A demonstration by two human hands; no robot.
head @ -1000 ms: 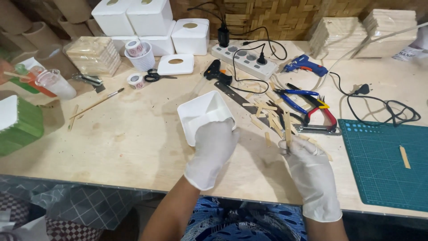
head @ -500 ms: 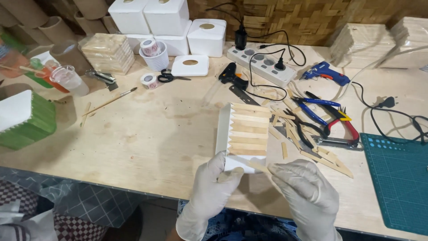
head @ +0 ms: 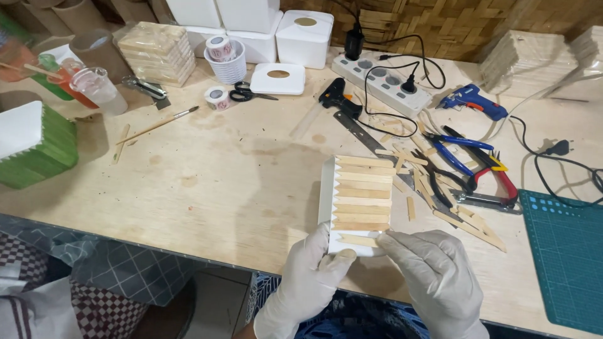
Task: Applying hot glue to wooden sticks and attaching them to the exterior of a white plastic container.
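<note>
A white box lies on its side on the plywood table, its top face covered with a row of pointed wooden sticks. My left hand, in a white glove, grips the box's near end from the left. My right hand, also gloved, presses its fingertips on the nearest wooden stick at the box's near edge.
Loose wooden sticks, blue pliers and red cutters lie right of the box. A green cutting mat is at far right. Behind are glue guns, a power strip, scissors, white boxes and a green-clad box.
The box has been turned so its stick-covered face is up and pulled nearer to me. Both hands now hold its near end, the right one pressing on a stick.
</note>
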